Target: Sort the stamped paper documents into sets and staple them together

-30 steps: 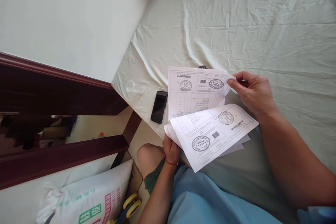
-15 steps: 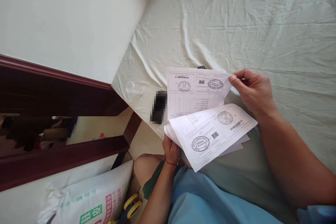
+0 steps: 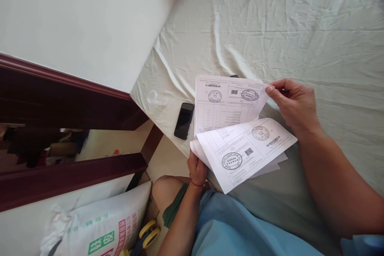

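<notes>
Several printed, stamped paper sheets (image 3: 261, 148) lie across my lap and the bed edge, the front ones folded over toward me. My left hand (image 3: 198, 169), with a red string at the wrist, is closed round their left edge; its fingertips are hidden beneath the paper. Behind the fold stands an upper sheet (image 3: 223, 108) with a barcode and two round stamps. My right hand (image 3: 292, 102) pinches that sheet's top right corner between thumb and fingers. Left of the papers rests a black phone (image 3: 184, 121), and a small dark object (image 3: 234, 76) peeks out behind the sheet's top edge.
A pale, wrinkled bedsheet (image 3: 300, 36) spreads ahead and to the right. Near its left edge sits a clear plastic cup (image 3: 153, 97). A dark red wooden frame (image 3: 75, 82) stands at left, above a white printed sack (image 3: 99, 224) and a yellow-wheeled object (image 3: 148, 234).
The whole view has shifted slightly, so things sit a little further right. Both hands keep their hold on the papers, whose fold looks nearly the same.
</notes>
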A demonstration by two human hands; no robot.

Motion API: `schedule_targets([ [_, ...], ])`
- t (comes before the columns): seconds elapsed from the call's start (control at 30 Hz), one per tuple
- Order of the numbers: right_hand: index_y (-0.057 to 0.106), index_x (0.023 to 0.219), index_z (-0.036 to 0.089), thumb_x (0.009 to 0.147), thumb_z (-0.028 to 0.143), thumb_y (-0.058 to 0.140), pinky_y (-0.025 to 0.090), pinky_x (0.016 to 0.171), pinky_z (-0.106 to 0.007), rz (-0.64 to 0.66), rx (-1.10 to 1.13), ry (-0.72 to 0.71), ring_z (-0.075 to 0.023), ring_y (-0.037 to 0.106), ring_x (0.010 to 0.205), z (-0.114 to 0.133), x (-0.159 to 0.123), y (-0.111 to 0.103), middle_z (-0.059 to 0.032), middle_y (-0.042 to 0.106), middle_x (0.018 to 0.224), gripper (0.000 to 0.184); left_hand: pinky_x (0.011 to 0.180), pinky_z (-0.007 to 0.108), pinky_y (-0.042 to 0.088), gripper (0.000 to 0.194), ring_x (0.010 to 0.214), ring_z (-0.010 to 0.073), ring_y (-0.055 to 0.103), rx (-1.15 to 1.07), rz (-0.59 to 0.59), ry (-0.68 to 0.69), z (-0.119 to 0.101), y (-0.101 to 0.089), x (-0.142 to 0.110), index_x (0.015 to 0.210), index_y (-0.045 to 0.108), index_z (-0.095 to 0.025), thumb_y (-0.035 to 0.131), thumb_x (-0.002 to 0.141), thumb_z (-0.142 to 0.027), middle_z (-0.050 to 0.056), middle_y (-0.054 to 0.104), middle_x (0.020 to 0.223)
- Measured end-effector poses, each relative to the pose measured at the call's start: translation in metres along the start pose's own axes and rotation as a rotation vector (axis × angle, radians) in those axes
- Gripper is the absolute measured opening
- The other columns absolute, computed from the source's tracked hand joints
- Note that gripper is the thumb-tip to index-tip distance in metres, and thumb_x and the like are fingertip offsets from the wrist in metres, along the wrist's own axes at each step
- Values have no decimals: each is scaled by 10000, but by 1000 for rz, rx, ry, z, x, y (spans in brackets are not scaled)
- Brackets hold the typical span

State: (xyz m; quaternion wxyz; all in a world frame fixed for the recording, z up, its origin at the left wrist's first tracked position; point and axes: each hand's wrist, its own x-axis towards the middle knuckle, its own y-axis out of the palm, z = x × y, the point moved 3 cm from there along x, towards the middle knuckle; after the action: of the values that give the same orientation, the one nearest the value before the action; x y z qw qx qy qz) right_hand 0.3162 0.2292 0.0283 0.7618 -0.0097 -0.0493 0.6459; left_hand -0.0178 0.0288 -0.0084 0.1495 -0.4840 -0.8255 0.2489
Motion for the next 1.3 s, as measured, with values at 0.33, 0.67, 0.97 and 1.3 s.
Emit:
schedule_targets([
  [0.33,741,870,223,910,397,760,473,676,-343,51,92,-16,-160,579,721,3,-1,0,-28,657,794,180,681,348,511,298,754,252,670,13,-6,46,-4,-2,2,997,721,-147,678,893,-422,59,768,847],
  [0.67,747,867,237,889,399,765,401,599,-325,34,80,-17,-142,507,647,-5,2,2,-20,633,751,165,709,349,550,359,781,255,706,5,-13,77,-2,0,3,1081,729,-156,672,908,-465,57,786,882],
  [0.97,759,1008,247,938,419,705,480,699,-349,19,-115,-89,-162,562,739,-1,3,-1,-52,683,923,193,717,351,567,386,795,262,726,24,-34,83,-2,0,3,1113,743,-143,682,907,-464,60,797,885],
  [1.3,733,1067,231,1064,620,449,495,791,-413,55,-431,-238,-190,601,737,-3,4,-2,-94,738,1032,482,849,392,604,497,969,295,758,-19,-94,65,2,0,4,1205,748,-156,669,943,-570,93,815,1059],
])
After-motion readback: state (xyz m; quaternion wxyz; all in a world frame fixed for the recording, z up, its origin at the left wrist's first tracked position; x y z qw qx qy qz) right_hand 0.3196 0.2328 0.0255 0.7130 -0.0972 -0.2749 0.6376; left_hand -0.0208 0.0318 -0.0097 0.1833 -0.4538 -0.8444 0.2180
